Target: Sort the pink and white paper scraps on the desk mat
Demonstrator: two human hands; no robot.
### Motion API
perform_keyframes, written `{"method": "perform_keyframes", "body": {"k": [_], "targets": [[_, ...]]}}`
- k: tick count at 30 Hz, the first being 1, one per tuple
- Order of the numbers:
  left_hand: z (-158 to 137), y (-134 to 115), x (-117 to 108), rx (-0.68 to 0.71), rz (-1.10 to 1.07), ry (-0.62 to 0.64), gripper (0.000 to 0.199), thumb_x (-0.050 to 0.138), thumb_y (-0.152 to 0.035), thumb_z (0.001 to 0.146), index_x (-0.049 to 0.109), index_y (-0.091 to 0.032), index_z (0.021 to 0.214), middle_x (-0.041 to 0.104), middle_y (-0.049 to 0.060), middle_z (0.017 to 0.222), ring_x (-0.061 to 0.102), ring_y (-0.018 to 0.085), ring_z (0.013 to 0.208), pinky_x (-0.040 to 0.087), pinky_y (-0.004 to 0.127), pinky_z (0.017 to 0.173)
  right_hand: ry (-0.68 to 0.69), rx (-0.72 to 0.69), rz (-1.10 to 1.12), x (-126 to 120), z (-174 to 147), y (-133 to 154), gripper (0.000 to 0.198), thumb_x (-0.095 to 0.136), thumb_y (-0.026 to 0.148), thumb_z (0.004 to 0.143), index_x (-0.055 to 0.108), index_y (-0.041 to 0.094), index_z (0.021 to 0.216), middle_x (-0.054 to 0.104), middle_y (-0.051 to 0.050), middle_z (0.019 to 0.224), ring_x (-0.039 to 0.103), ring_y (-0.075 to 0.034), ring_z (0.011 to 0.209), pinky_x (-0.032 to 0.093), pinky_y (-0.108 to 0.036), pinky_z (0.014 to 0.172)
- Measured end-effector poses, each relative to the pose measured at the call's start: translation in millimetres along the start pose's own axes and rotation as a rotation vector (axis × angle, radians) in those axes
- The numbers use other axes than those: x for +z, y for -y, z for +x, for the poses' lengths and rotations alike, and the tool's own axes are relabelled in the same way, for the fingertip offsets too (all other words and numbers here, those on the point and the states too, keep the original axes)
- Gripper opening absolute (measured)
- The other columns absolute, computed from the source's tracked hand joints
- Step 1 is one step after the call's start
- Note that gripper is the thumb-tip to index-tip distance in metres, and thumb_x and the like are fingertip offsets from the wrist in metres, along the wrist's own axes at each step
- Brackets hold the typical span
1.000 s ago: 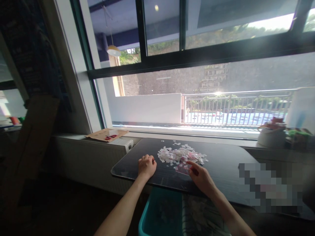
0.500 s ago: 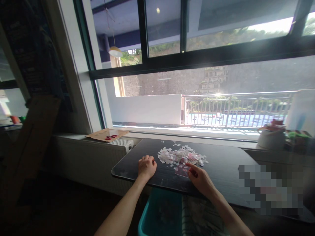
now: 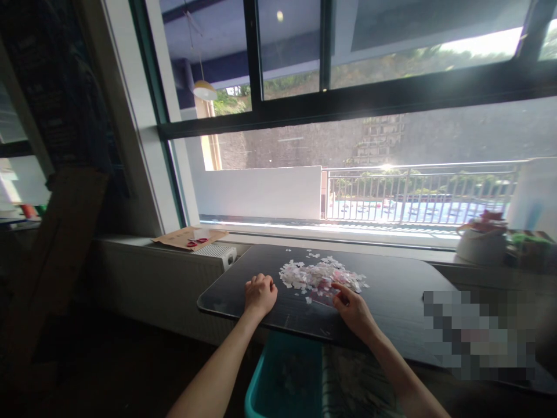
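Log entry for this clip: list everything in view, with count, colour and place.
Window: one, dark-framed, behind the table
Lamp: one, yellow and white, seen upper left
Railing: one, metallic, outside
Pot: one, whitish, right of the table's far end
Leaning board: one, brown, far left
Radiator: one, white, left of the table
Brown sheet: one, on the sill
Scissors: one pair, red-handled, on the brown sheet
Table: one, black, centre
Scraps: too many to count, mostly white, on the table
Film piece: one, pinkish, by the scraps
Bin: one, teal, below
Pixelated patch: right, contents unreadable
Left hand: one, curled, on the table
Right hand: one, at the film piece
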State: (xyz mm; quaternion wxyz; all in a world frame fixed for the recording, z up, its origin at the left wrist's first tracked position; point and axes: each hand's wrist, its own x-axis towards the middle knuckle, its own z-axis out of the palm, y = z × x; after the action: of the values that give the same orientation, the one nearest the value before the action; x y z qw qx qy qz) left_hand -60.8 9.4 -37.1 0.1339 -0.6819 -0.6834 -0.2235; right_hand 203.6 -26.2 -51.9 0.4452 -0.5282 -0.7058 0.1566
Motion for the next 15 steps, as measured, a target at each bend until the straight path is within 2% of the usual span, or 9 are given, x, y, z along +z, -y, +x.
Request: {"method": "perform_keyframes", "body": {"k": [6,8,11,15], "targets": [[0.7,0.9,0.9,0.008,-0.005,0.012,0.017,0.046,-0.026,0.081,0.061,-0.02,0.082,0.06,0.007,0.091,0.054,0.022,0.09,0.037,0.036,0.081,-0.019,0.086,-0.12,2.6,0.6,0.2,0.043,0.047,0.03,0.077,0.063,0.021,0.116,0.068,0.0,0.072,0.06,-0.017,0.065,0.042,-0.026,0.062],[0.7,1.1,1.1,0.009,-0.006,0.002,0.016,0.046,-0.026,0.081,0.061,-0.02,0.082,0.061,0.007,0.091,0.054,0.023,0.089,0.037,0.036,0.081,0.027,0.069,-0.085,3.6,0.7,0.1,0.042,0.048,0.031,0.077,0.063,0.023,0.115,0.068,0.001,0.073,0.06,-0.017,0.067,0.043,-0.026,0.063],[0.5,1.2,1.5,0.011,-0.012,-0.009,0.016,0.046,-0.025,0.08,0.061,-0.02,0.081,0.061,0.007,0.09,0.054,0.023,0.089,0.037,0.037,0.08,0.094,0.016,0.024,3.9,0.8,-0.7,0.043,0.05,0.032,0.076,0.064,0.019,0.115,0.068,0.0,0.072,0.06,-0.016,0.066,0.044,-0.026,0.065],[0.2,0.9,2.1,0.012,-0.017,-0.017,0.016,0.046,-0.025,0.08,0.061,-0.02,0.08,0.06,0.007,0.089,0.054,0.023,0.089,0.037,0.036,0.081,0.101,-0.003,0.038,3.4,0.0,-0.6,0.044,0.05,0.032,0.076,0.064,0.017,0.115,0.067,0.0,0.07,0.058,-0.016,0.064,0.043,-0.025,0.063]]}}
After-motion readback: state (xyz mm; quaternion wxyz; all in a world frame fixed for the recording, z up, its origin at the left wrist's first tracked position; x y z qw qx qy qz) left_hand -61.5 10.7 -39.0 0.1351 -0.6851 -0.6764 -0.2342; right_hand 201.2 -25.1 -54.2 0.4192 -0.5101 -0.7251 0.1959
